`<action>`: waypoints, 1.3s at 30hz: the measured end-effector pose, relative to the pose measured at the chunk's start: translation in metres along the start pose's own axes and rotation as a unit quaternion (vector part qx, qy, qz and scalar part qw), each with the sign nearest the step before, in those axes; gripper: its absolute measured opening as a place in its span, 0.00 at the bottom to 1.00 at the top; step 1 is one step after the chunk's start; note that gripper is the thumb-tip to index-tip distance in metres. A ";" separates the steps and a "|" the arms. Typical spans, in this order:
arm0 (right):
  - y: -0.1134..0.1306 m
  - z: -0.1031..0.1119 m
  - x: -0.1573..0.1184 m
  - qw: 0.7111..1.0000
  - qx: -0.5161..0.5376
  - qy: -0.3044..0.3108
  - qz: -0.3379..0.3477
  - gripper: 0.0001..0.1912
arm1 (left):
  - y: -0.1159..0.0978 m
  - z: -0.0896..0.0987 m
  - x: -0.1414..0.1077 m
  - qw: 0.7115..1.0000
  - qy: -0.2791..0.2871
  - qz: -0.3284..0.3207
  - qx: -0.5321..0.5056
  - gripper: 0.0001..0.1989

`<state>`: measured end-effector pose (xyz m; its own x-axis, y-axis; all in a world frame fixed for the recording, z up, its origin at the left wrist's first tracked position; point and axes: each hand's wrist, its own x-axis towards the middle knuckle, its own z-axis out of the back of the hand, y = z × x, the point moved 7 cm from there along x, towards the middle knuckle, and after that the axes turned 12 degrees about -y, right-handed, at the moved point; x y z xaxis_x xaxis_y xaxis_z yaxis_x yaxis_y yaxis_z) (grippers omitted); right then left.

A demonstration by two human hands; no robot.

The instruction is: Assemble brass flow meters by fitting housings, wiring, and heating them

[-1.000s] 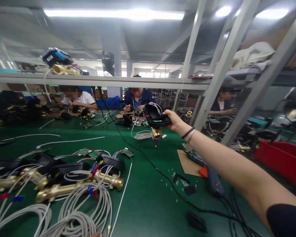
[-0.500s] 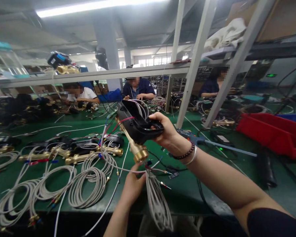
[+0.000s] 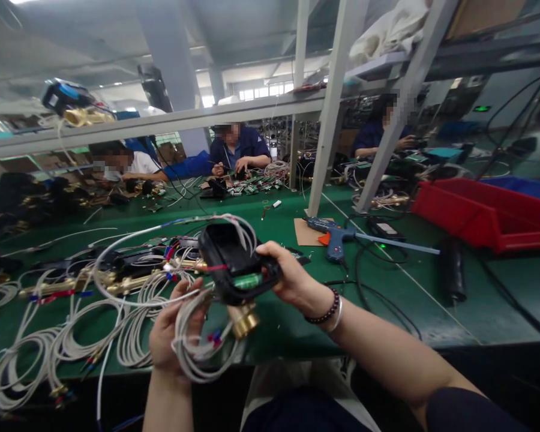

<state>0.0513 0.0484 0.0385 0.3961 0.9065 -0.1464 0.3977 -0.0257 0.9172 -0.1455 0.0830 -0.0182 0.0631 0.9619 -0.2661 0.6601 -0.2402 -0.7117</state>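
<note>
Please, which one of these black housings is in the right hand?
The open housing with a green cylinder inside, raised above the table; the housings at left rest there.

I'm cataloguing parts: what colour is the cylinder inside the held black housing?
The cylinder is green; the head view shows it best.

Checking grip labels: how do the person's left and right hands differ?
The right hand grips the black housing at its edge; the left hand has the grey cable coil in front of its palm, its exact grip blurred. The right wears a dark beaded bracelet and a pale bangle; the left shows neither. Both are ungloved.
</note>
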 end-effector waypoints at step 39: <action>-0.024 0.090 0.044 0.651 -0.677 0.049 0.340 0.22 | 0.002 0.020 0.009 0.960 -0.105 0.040 0.256 0.36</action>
<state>0.1337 0.0513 -0.0237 0.0188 0.9033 0.4286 -0.9624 -0.0999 0.2527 -0.1585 0.0890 -0.0345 -0.0891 0.9031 -0.4201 0.2023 -0.3966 -0.8954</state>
